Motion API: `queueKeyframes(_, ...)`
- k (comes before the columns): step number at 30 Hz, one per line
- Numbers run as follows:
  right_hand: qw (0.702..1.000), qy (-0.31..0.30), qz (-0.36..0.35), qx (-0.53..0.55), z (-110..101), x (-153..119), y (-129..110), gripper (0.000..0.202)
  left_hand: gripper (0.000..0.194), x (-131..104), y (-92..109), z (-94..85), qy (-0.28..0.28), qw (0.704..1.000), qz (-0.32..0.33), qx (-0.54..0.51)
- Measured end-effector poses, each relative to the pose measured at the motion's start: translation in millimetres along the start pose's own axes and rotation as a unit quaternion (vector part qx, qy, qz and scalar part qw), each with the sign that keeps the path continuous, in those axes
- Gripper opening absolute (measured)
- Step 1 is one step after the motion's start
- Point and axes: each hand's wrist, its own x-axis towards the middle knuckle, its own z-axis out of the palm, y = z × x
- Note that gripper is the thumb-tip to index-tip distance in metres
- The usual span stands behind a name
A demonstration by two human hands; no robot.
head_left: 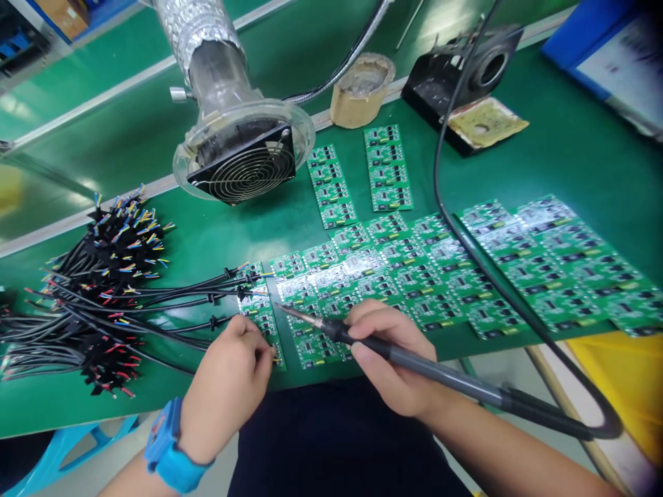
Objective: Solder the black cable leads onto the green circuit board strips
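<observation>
Head view: two bare hands work over a green bench. The right hand (394,355) holds a soldering iron (445,376) like a pen, thumb and fingers closed around its grip, its tip just beside the right edge of the leftmost circuit-board strip (268,324). The left hand (235,359) presses thumb and forefinger together over that strip's near end; I cannot tell whether a wire is pinched between them. Black cables (181,293) reach in from the left, several with their coloured ends lying on the strip; a narrow gap parts it from a grid of similar boards (429,276).

To solder well here, I judge, the wire end should be held steady on its pad, the tip touched there only briefly, and the fingertips kept clear of the heat (they are quite near it). The fume-extractor fan (243,166) hangs above; the iron stand (466,90), with its yellowish sponge (484,124), stands at the back.

No brand is legible. A white panel on the blue box (580,41), upper right, is too blurred to read, and the boards' printing is too small.
</observation>
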Motion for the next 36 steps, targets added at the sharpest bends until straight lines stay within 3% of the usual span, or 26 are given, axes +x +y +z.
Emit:
queueKeyframes(9, 0.999, 0.048, -0.021, 0.0, -0.1, -9.3, 4.3, 0.017, 0.011, -5.0, -13.7, 7.4, 0.071, 0.995, 0.053, -0.044)
queueKeyframes(14, 0.998, 0.055, -0.009, -0.013, 2.4, -10.2, 5.2, 0.019, 0.013, 13.9, -26.1, -4.7, 0.25, 0.954, 0.151, 0.062)
queueKeyframes(16, 0.998, 0.058, -0.006, -0.021, 3.2, -9.4, 4.8, 0.018, 0.015, 26.7, -31.3, -12.4, 0.282, 0.931, 0.189, 0.135)
queueKeyframes(20, 0.997, 0.059, -0.007, -0.04, 3.0, -7.3, 2.3, 0.019, 0.011, 39.9, -41.1, -22.0, 0.276, 0.91, 0.246, 0.188)
queueKeyframes(24, 0.997, 0.035, -0.038, -0.052, 2.0, -5.8, -0.6, 0.02, 0.015, 27.8, -46.5, -18.4, 0.284, 0.909, 0.292, 0.091)
queueKeyframes(30, 0.995, -0.016, -0.031, -0.09, 2.6, -4.0, -1.8, 0.014, 0.009, 13.4, -36.1, -1.3, 0.178, 0.963, 0.196, -0.044)
queueKeyframes(36, 0.991, -0.034, -0.02, -0.132, 5.2, -2.4, -2.2, 0.008, 0.013, 14.4, -28.1, 4.7, 0.149, 0.976, 0.137, -0.082)
